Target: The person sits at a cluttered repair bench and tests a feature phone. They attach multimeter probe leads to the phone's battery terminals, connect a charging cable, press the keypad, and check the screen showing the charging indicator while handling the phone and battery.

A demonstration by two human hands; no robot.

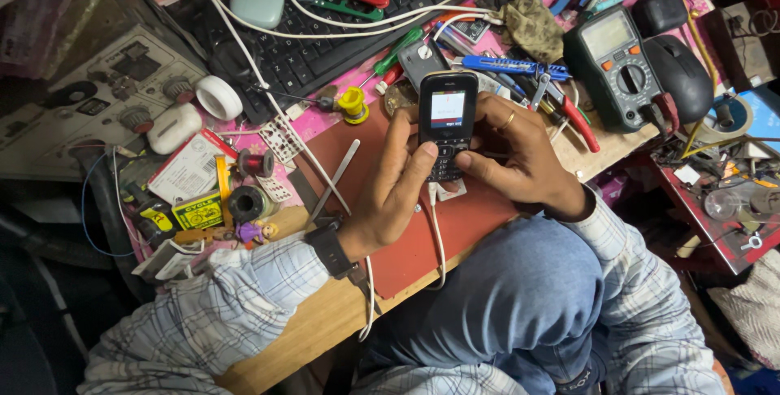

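Both my hands hold a small black keypad phone [447, 119] with its screen lit, above a dark red mat [455, 224] on the wooden bench. My left hand [394, 188] grips the phone's left side, its thumb resting on the keypad; a black watch sits on that wrist. On the phone's right side is my right hand [520, 155], which wears a ring, with its thumb on the keys too. A white cable [437, 224] runs down from the phone's lower end over the mat.
A green multimeter [615, 66], a black mouse [681, 74], a keyboard [309, 45], screwdrivers [398, 49], blue pliers [512, 66], tweezers [335, 180], solder spools [248, 200] and a white tape roll [219, 96] crowd the bench. My blue-clad knee [520, 297] is below.
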